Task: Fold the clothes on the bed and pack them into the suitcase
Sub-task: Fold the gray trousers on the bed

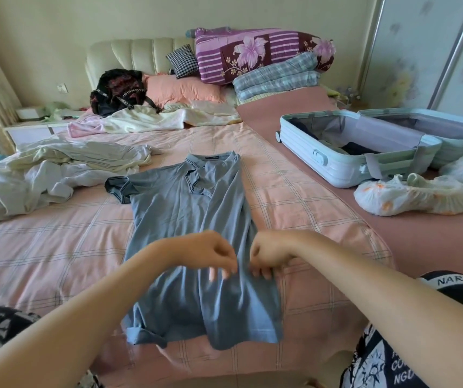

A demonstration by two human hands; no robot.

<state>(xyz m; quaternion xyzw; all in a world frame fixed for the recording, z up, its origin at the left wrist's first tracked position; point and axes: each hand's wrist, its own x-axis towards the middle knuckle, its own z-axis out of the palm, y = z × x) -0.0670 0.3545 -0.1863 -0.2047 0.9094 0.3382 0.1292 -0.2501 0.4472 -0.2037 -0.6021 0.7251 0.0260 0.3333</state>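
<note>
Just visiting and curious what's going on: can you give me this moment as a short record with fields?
shirt: grey-blue fabric polo shirt, spread on pink checked bedsheet
hands: left hand and right hand both pinch the shirt's lower part
suitcase: pale blue hard-shell suitcase, open on the bed, dark clothes inside
waiting: crumpled white clothes, left of shirt

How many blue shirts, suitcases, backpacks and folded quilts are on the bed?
Blue shirt: 1
Suitcase: 1
Backpack: 1
Folded quilts: 2, one purple, one checked
Total: 5
</note>
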